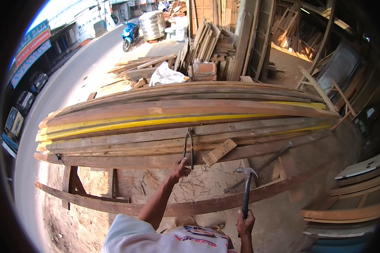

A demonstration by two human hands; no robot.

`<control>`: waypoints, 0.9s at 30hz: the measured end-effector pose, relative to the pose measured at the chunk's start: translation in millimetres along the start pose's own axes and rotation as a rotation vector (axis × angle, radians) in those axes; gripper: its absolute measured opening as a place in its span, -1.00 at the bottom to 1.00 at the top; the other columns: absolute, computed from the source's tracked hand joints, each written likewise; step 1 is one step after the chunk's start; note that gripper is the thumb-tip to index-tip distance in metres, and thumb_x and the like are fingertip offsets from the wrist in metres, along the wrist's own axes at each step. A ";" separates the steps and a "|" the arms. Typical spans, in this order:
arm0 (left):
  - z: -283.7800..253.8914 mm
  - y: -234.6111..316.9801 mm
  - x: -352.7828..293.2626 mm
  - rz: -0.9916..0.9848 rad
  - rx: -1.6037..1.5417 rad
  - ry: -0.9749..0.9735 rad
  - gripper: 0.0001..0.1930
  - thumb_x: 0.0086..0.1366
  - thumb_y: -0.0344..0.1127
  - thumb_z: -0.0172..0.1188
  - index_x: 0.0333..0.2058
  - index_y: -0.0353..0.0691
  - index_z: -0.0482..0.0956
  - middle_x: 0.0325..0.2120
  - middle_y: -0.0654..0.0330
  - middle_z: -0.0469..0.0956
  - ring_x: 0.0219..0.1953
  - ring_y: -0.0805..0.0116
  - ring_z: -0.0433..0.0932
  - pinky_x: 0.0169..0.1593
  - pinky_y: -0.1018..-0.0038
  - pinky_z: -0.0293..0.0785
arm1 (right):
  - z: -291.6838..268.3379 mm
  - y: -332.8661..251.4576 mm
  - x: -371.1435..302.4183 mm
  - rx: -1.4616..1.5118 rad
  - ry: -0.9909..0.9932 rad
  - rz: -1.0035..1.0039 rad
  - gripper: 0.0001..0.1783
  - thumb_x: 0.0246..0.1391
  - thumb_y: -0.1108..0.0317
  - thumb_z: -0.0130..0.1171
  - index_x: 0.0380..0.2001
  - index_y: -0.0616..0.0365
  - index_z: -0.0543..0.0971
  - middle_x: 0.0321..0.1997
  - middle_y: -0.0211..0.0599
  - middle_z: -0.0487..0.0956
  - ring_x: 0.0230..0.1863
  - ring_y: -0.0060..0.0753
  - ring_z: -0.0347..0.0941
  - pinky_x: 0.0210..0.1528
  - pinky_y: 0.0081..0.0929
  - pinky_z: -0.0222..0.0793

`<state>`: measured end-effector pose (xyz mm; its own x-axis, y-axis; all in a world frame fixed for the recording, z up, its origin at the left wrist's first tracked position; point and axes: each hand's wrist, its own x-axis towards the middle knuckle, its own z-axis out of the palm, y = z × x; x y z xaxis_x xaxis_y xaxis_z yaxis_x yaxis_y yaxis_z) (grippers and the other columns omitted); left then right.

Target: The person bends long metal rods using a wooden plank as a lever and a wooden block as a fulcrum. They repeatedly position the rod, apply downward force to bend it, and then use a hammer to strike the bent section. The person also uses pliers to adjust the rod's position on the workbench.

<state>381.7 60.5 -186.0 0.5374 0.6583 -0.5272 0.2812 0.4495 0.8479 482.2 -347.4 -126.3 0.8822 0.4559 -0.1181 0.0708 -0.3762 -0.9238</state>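
Note:
My left hand [180, 169] is closed at the lower end of one handle of a pair of pincers [192, 149]. The pincers' handles are spread, and their head rests against a grey weathered plank [156, 134] in the stack of long boards. In my right hand [245, 223] is a claw hammer [246, 192], gripped low on its dark handle with the metal head up. A short wood block [219, 152] lies slanted on the front boards, between the pincers and the hammer head.
A single long beam [164, 209] crosses close in front of me. Bent nails [190, 184] litter the ground behind it. A metal bar [275, 156] leans near the right end of the boards. Curved wooden frames [346, 211] are piled at right; scrap timber [207, 42] stands beyond.

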 end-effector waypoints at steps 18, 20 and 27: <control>187.6 -57.0 -116.0 0.793 0.777 0.541 -0.51 0.30 -0.19 0.29 0.12 -0.30 0.43 -0.21 -0.06 0.50 -0.11 -0.01 0.48 -0.01 0.15 0.40 | -200.1 103.2 -17.1 -0.251 0.111 0.169 -0.68 0.27 0.26 0.24 -0.37 0.33 0.45 -0.50 -0.01 0.47 -0.39 0.00 0.48 -0.27 -0.11 0.36; 218.1 -71.5 -115.7 0.824 0.835 0.455 -0.55 0.27 -0.20 0.32 0.07 -0.28 0.49 -0.13 -0.06 0.53 -0.03 -0.06 0.48 0.08 0.13 0.41 | -209.9 135.7 -11.6 -0.230 0.106 0.082 -0.67 0.29 0.23 0.23 -0.39 0.29 0.44 -0.58 -0.17 0.46 -0.55 -0.23 0.47 -0.45 -0.24 0.36; 302.3 -75.8 -118.5 0.840 0.854 0.322 -0.59 0.28 -0.24 0.31 0.05 -0.25 0.51 -0.09 -0.03 0.57 0.04 -0.06 0.51 0.13 0.16 0.43 | -286.8 150.3 28.6 -0.068 0.026 0.028 -0.65 0.31 0.17 0.23 -0.39 0.22 0.43 -0.67 -0.37 0.40 -0.71 -0.48 0.40 -0.65 -0.38 0.27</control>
<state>537.1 -234.1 -170.7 0.6160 0.7244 0.3096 0.4367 -0.6411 0.6312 651.6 -622.2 -164.1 0.8958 0.4238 -0.1338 0.0764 -0.4433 -0.8931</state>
